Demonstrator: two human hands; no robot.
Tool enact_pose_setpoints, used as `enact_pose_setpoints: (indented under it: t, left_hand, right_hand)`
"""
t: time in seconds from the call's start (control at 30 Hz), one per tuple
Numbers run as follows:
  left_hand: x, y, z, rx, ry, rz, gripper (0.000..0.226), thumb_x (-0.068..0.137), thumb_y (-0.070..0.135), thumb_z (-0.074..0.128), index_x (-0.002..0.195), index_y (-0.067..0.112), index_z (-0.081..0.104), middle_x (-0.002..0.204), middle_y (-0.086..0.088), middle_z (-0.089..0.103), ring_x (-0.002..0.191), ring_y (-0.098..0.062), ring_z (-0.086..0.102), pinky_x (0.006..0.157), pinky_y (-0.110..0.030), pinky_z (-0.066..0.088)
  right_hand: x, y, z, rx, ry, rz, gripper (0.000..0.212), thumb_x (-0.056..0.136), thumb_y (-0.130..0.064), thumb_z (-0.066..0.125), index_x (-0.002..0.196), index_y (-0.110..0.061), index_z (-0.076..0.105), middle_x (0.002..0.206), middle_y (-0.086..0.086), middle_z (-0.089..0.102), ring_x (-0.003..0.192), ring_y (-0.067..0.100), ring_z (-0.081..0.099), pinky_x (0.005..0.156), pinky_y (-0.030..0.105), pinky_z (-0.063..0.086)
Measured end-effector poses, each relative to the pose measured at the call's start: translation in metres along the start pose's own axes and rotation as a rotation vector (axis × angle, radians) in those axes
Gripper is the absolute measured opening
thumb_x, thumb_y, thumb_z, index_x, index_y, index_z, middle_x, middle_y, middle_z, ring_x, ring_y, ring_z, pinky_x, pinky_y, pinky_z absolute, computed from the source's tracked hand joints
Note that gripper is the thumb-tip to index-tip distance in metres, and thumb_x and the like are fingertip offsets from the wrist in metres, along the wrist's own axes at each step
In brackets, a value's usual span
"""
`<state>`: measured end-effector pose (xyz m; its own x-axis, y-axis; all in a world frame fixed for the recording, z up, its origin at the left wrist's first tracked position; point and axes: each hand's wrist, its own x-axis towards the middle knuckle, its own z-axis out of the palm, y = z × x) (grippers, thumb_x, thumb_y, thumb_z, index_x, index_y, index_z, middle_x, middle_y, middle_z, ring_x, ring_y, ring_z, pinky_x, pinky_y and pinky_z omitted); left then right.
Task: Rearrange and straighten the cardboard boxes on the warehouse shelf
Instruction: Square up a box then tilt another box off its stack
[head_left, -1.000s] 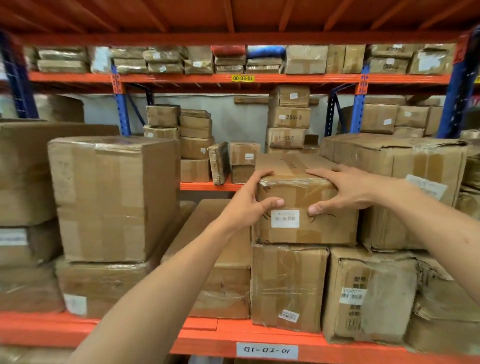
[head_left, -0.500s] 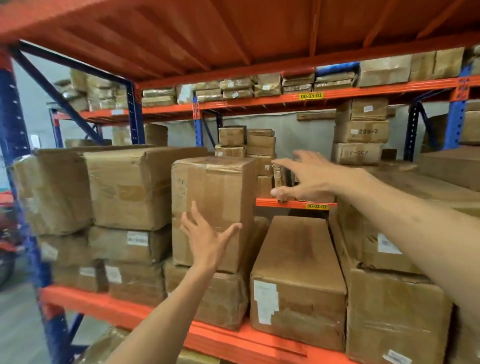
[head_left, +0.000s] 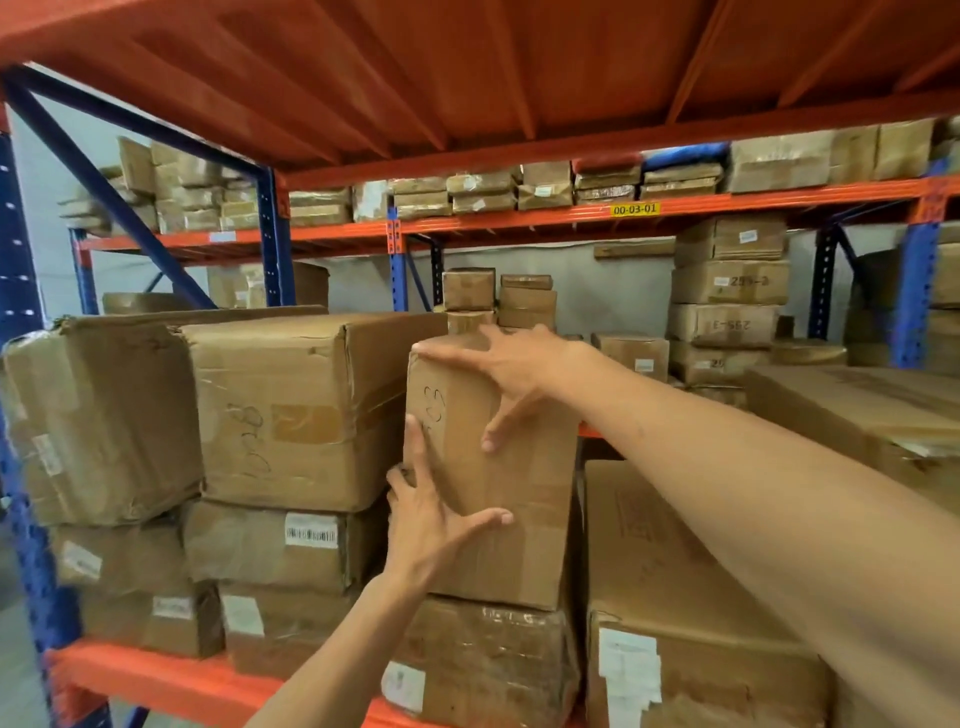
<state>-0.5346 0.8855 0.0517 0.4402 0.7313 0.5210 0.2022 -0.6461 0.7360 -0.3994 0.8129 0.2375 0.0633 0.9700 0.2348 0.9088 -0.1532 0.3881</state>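
Note:
A tall upright cardboard box (head_left: 524, 519) with handwriting on its front stands on a taped box (head_left: 493, 665) in the middle of the orange shelf (head_left: 156, 680). My right hand (head_left: 514, 369) lies over its top front edge, fingers across the top and thumb down the front face. My left hand (head_left: 431, 519) clasps its lower left edge, fingers spread and thumb on the front. To its left, a wide box (head_left: 296, 410) sits close against it. Just right of it lies a long flat-topped box (head_left: 670, 597).
A dented box (head_left: 98, 421) tops the stack at the far left, beside the blue upright (head_left: 31, 571). More boxes are stacked below it. Behind, a second rack holds stacked small boxes (head_left: 727, 312). The orange deck overhead is low.
The view swung left from the labelled box I held a second ago. Both hands left it, reached across, and now rest on the tall upright box.

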Motion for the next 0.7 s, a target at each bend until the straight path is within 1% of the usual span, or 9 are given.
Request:
enact_pose_setpoints:
  t: [0.03, 0.1, 0.23, 0.33, 0.4, 0.5, 0.53, 0.63, 0.7]
  left_hand:
    - [0.001, 0.000, 0.001, -0.001, 0.000, 0.020, 0.153, 0.043, 0.084, 0.080, 0.142, 0.062, -0.034, 0.146, -0.024, 0.023, 0.131, -0.047, 0.039, 0.107, -0.065, 0.037]
    - [0.004, 0.004, 0.002, 0.018, -0.006, 0.060, 0.151, 0.043, 0.087, 0.077, 0.143, 0.061, -0.032, 0.145, -0.024, 0.025, 0.128, -0.046, 0.040, 0.105, -0.064, 0.039]
    - [0.011, 0.022, 0.008, 0.143, -0.043, 0.160, 0.151, 0.049, 0.078, 0.084, 0.145, 0.060, -0.030, 0.138, -0.019, 0.031, 0.121, -0.042, 0.043, 0.101, -0.058, 0.045]
    - [0.017, 0.041, 0.018, 0.275, -0.074, 0.274, 0.149, 0.052, 0.075, 0.086, 0.149, 0.058, -0.026, 0.137, -0.019, 0.033, 0.121, -0.041, 0.041, 0.101, -0.057, 0.044]
    - [0.021, 0.056, 0.028, 0.356, -0.106, 0.371, 0.146, 0.053, 0.074, 0.085, 0.149, 0.059, -0.023, 0.137, -0.020, 0.033, 0.121, -0.040, 0.040, 0.102, -0.056, 0.042]
    - [0.024, 0.079, 0.046, 0.488, -0.156, 0.535, 0.143, 0.056, 0.071, 0.086, 0.152, 0.057, -0.019, 0.133, -0.019, 0.034, 0.119, -0.039, 0.040, 0.100, -0.051, 0.039]
    - [0.025, 0.086, 0.053, 0.536, -0.179, 0.589, 0.143, 0.057, 0.069, 0.086, 0.152, 0.057, -0.019, 0.134, -0.018, 0.033, 0.119, -0.038, 0.038, 0.100, -0.049, 0.038]
    - [0.030, 0.100, 0.072, 0.707, -0.287, 0.754, 0.144, 0.057, 0.067, 0.087, 0.150, 0.058, -0.022, 0.139, -0.018, 0.029, 0.123, -0.037, 0.033, 0.105, -0.048, 0.033]
    - [0.026, 0.105, 0.088, 0.817, -0.363, 0.889, 0.147, 0.054, 0.065, 0.089, 0.149, 0.059, -0.023, 0.139, -0.019, 0.028, 0.123, -0.036, 0.032, 0.105, -0.048, 0.033]
  right_hand:
    - [0.000, 0.006, 0.003, -0.006, 0.033, -0.010, 0.129, 0.064, -0.077, 0.080, 0.145, -0.068, -0.021, 0.152, 0.017, 0.040, 0.128, 0.041, 0.048, 0.097, 0.050, 0.040]
    - [-0.006, 0.017, 0.008, 0.009, 0.093, -0.016, 0.129, 0.063, -0.080, 0.077, 0.145, -0.067, -0.022, 0.138, 0.015, 0.053, 0.116, 0.037, 0.056, 0.084, 0.044, 0.039]
    - [-0.039, 0.038, 0.018, 0.094, 0.175, 0.061, 0.127, 0.063, -0.083, 0.074, 0.144, -0.069, -0.022, 0.118, 0.013, 0.061, 0.101, 0.037, 0.062, 0.075, 0.042, 0.037]
    - [-0.076, 0.057, 0.027, 0.138, 0.233, 0.171, 0.127, 0.063, -0.086, 0.071, 0.145, -0.066, -0.024, 0.112, 0.016, 0.064, 0.096, 0.042, 0.064, 0.072, 0.044, 0.039]
    - [-0.106, 0.068, 0.039, 0.177, 0.254, 0.284, 0.129, 0.064, -0.086, 0.070, 0.146, -0.063, -0.027, 0.116, 0.020, 0.063, 0.099, 0.045, 0.064, 0.077, 0.049, 0.045]
    - [-0.151, 0.076, 0.061, 0.292, 0.262, 0.450, 0.136, 0.067, -0.078, 0.075, 0.144, -0.057, -0.035, 0.143, 0.027, 0.052, 0.117, 0.046, 0.060, 0.097, 0.056, 0.046]
    - [-0.164, 0.077, 0.070, 0.342, 0.259, 0.506, 0.138, 0.068, -0.076, 0.077, 0.143, -0.056, -0.038, 0.146, 0.028, 0.049, 0.118, 0.045, 0.059, 0.101, 0.058, 0.046]
    - [-0.203, 0.072, 0.107, 0.515, 0.257, 0.662, 0.144, 0.068, -0.073, 0.079, 0.137, -0.053, -0.046, 0.134, 0.031, 0.059, 0.103, 0.042, 0.067, 0.098, 0.057, 0.050]
    - [-0.230, 0.060, 0.138, 0.640, 0.275, 0.793, 0.147, 0.068, -0.071, 0.081, 0.134, -0.054, -0.048, 0.133, 0.030, 0.061, 0.104, 0.043, 0.067, 0.098, 0.054, 0.051]
